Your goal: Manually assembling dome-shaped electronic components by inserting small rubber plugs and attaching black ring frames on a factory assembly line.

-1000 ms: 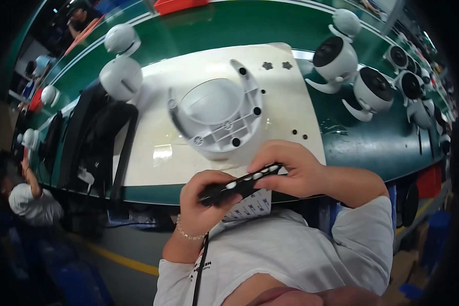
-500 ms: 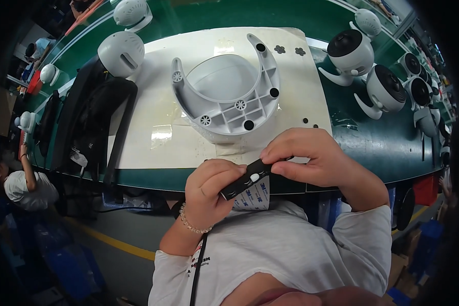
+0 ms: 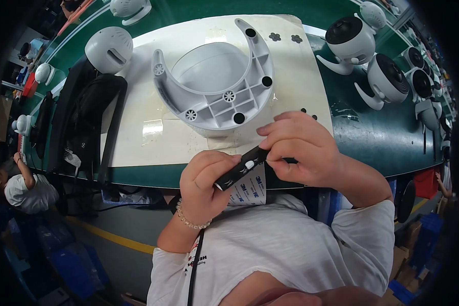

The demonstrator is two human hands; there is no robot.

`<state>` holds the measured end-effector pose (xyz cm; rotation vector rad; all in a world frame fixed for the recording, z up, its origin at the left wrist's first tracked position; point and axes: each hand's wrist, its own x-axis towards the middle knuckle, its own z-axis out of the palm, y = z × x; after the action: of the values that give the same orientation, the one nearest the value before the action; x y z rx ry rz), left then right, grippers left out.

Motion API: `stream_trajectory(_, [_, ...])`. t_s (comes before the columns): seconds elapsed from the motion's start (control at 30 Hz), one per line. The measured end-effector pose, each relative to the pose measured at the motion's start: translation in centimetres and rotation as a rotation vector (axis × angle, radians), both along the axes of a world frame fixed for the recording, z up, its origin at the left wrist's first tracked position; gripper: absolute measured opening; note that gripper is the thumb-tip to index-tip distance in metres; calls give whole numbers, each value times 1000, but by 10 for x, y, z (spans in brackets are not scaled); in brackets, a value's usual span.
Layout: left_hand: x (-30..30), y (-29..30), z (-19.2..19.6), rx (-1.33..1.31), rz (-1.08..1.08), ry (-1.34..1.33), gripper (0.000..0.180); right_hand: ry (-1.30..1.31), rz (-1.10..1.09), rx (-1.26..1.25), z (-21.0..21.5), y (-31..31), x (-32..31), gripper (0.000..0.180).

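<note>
A sheet of black adhesive pads with a white printed backing hangs in front of my chest; a white spot shows on its black face. My left hand grips its lower left end. The fingertips of my right hand are closed on the upper right end, and whether they also hold a loose pad is hidden. Just beyond lies an upturned white plastic housing with a crescent foot. Black round pads sit in three of its foot recesses, while other recesses show bare ribs.
A cream board lies under the housing, with small black dots and flower-shaped dark pieces. At left are a white round unit and a black bag. Several white-and-black units stand right. Another person sits far left.
My right hand has turned and its fingers have lifted a little, still at the sheet's end. The view has shifted slightly, so the housing appears further left and higher.
</note>
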<state>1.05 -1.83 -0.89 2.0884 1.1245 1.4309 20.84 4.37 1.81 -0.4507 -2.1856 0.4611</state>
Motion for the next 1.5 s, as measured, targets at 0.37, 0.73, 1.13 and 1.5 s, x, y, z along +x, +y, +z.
stream_trajectory(0.37, [-1, 2, -1, 98, 12, 58, 37, -179, 105, -381, 13, -2, 2, 16])
stream_trajectory(0.73, [-1, -2, -2, -109, 39, -70, 38, 180, 194, -189, -7, 1, -6, 25])
stream_trajectory(1.13, [6, -7, -1, -163, 37, -128, 31, 85, 47, 255, -10, -6, -8, 27])
stream_trajectory(1.5, [4, -12, -1, -201, 92, -109, 26, 80, -35, 367, -15, -7, -13, 29])
